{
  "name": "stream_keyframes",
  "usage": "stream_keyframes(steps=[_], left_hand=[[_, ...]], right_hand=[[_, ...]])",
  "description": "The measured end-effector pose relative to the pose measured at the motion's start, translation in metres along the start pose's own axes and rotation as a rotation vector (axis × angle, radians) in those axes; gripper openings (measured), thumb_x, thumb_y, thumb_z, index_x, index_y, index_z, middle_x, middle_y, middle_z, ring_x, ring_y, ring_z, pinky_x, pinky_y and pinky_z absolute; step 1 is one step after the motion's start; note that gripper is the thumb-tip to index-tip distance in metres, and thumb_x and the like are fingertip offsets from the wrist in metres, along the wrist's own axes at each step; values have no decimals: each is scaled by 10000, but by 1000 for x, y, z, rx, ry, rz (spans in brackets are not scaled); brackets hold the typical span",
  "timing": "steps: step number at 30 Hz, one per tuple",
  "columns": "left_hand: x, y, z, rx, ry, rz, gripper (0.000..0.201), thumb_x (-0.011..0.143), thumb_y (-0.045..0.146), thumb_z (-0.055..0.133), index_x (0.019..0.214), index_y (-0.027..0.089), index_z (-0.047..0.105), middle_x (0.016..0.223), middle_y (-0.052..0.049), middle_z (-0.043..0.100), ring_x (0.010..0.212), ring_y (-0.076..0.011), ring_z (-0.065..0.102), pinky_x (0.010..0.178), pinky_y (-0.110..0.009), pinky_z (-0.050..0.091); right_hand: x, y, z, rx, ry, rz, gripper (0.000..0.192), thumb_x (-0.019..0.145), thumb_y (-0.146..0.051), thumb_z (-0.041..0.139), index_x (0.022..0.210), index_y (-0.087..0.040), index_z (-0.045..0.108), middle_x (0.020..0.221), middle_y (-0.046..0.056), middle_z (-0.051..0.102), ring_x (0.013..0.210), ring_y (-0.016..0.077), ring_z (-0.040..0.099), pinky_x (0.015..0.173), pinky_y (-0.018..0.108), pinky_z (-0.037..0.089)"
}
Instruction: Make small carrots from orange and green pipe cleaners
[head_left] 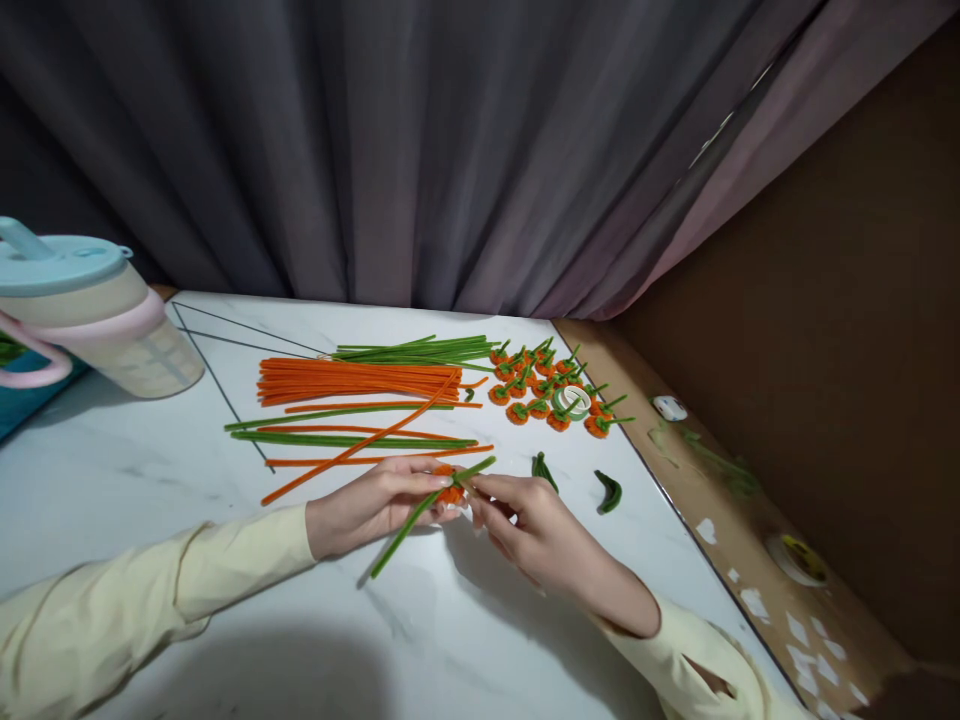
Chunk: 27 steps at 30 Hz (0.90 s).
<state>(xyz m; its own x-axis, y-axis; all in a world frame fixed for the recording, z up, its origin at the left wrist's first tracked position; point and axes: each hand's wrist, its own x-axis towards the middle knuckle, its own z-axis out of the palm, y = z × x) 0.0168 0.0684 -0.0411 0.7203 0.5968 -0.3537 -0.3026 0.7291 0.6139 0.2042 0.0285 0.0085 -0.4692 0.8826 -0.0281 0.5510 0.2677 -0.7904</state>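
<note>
Left hand (375, 505), fingers pinched shut on small orange coil (451, 491) at white marble table (450, 640) centre. Right hand (529, 530), fingertips likewise closed against same coil from opposite side, thumb and forefinger meeting it. Green pipe cleaner (427, 510) threaded through coil, slanting from below left hand up past coil toward far right, lower end resting on table. Both wrists in pale yellow sleeves, lying low over table.

Just beyond coil, to its right: two short bent green pieces (609, 491), apart from each other. Beyond coil, to its left: loose orange and green stems (352, 440) lying crossed, one long orange one angled across them. Farther beyond coil: neat bundle of orange pipe cleaners (352, 380), bundle of green ones (420, 350) behind it. Beyond coil and rightward: cluster of finished orange coils with green stalks (540, 385), white tape roll (573, 399) among them. Far left of coil: jug with blue lid (82, 310). Farthest beyond coil: grey curtain (420, 150).
</note>
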Motion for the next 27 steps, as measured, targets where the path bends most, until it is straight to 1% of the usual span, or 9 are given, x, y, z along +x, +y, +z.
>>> stream_keyframes(steps=[5, 8, 10, 14, 16, 19, 21, 23, 27], left_hand=[[0, 2, -1, 113, 23, 10, 217, 772, 188, 695, 977, 120, 675, 993, -95, 667, 856, -149, 638, 884, -292, 483], [-1, 4, -1, 185, 49, -3, 256, 776, 224, 695, 1017, 144, 668, 1000, -82, 669, 829, -138, 642, 865, -279, 486], [-3, 6, 1, 207, 82, -12, 258, 769, 230, 702, 1014, 155, 668, 991, -68, 672, 811, -133, 648, 840, -266, 495], [-5, 8, 2, 205, 93, -10, 257, 773, 232, 698, 1017, 158, 664, 1000, -67, 671, 813, -136, 652, 818, -250, 504], [-4, 8, 1, 207, 82, 0, 253, 793, 247, 680, 1029, 159, 659, 1035, -72, 658, 825, -135, 648, 825, -253, 503], [-2, 7, -3, 206, 58, 16, 215, 810, 259, 663, 996, 149, 665, 1042, -75, 646, 863, -145, 636, 875, -285, 489], [0, 5, -6, 201, 30, 24, 212, 812, 260, 661, 987, 141, 667, 1043, -81, 643, 883, -153, 630, 913, -311, 473], [2, 4, -7, 198, 9, 25, 223, 810, 263, 664, 993, 136, 667, 1053, -89, 643, 888, -156, 632, 933, -322, 464], [2, 4, -9, 214, 5, -6, 250, 803, 271, 672, 1016, 140, 666, 1078, -95, 652, 886, -163, 650, 937, -326, 466]], right_hand=[[3, 6, -5, -180, -23, -103, 219, 879, -85, 396, 766, -155, 570, 670, 17, 589, 571, 111, 500, 553, 201, 389], [4, 9, -7, -270, -24, -160, 231, 899, -84, 393, 911, -159, 611, 804, 54, 636, 694, 142, 576, 644, 225, 428], [5, 13, -7, -334, -15, -190, 249, 908, -83, 390, 955, -168, 619, 848, 60, 633, 724, 147, 592, 662, 231, 436], [4, 16, -5, -480, -4, -190, 262, 895, -55, 385, 939, -169, 617, 856, 54, 613, 696, 145, 585, 614, 230, 414], [3, 16, -3, -591, 10, -169, 276, 887, -51, 387, 1019, -171, 598, 876, 57, 610, 660, 143, 577, 556, 229, 373], [1, 14, 0, -756, 38, -144, 326, 882, -60, 399, 1136, -194, 553, 947, 57, 615, 562, 115, 544, 466, 238, 259], [0, 13, 1, -823, 61, -144, 323, 880, -65, 409, 1127, -208, 560, 984, 47, 622, 500, 93, 506, 441, 253, 189], [0, 13, 1, -852, 88, -165, 292, 875, -69, 424, 1073, -211, 586, 978, 33, 633, 469, 82, 483, 437, 266, 146], [1, 14, 1, -827, 140, -265, 223, 876, -77, 440, 957, -198, 608, 857, 9, 644, 515, 92, 514, 451, 265, 139]])
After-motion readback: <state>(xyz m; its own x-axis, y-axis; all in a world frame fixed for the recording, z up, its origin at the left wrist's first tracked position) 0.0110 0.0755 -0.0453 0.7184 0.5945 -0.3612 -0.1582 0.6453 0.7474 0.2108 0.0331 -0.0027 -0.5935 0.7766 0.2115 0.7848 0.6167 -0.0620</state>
